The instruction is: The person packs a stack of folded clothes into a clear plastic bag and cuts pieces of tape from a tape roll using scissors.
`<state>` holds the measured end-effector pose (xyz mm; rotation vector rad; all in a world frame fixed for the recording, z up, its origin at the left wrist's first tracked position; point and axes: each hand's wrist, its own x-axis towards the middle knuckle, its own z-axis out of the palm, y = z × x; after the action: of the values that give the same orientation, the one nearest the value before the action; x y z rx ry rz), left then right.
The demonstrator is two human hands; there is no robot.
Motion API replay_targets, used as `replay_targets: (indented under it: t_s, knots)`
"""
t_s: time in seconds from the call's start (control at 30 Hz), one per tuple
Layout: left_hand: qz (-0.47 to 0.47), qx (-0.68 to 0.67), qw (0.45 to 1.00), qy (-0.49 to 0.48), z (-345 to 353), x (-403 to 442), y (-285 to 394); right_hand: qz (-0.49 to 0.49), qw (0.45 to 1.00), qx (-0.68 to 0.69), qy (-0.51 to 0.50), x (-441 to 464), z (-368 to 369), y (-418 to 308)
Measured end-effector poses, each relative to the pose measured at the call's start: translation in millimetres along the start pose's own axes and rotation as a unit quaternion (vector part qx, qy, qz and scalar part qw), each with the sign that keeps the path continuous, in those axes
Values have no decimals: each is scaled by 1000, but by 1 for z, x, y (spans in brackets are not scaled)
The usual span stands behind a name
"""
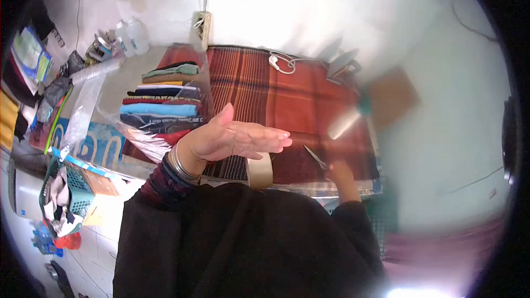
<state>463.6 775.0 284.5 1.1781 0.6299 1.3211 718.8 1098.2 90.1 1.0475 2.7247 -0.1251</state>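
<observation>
My left hand is raised over the cloth-covered table, palm turned sideways and fingers stretched out, with nothing in it. Bangles circle that wrist. Below it, near the front edge, a wide roll of tape stands partly hidden by the hand and my dark clothing. My right hand is closed around a pair of scissors; the blades point up and left, and the handles are covered by the fingers. To the left of my left hand lies a stack of folded clothes with clear plastic around it.
A striped red-brown cloth covers the table. Toward the back are a white cable and an iron. A blurred white cylinder is at the right. Clear bottles stand back left; a green basket is lower left.
</observation>
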Motion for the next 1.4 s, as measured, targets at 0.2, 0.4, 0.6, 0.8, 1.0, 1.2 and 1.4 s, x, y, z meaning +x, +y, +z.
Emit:
replay_targets:
  t_s: [0.2,0.4,0.6,0.8,1.0,1.2,1.4]
  knots:
    - [1,24,1000,2,4,-11,2,-157,933,294,136,-45,-93,-8]
    - [38,25,998,-53,4,-14,4,-256,936,232,65,-129,-237,-75]
    - [36,46,995,-80,4,-19,5,-374,895,213,115,-129,-253,-113]
    - [7,67,992,-103,4,-25,10,-381,905,160,96,-127,-259,-141]
    - [12,26,991,-133,3,-30,10,-412,892,166,83,-119,-255,-148]
    - [24,41,990,-134,-4,-34,7,-429,886,156,81,-117,-253,-147]
    - [3,30,991,-130,7,-31,15,-408,901,146,25,-112,-243,-137]
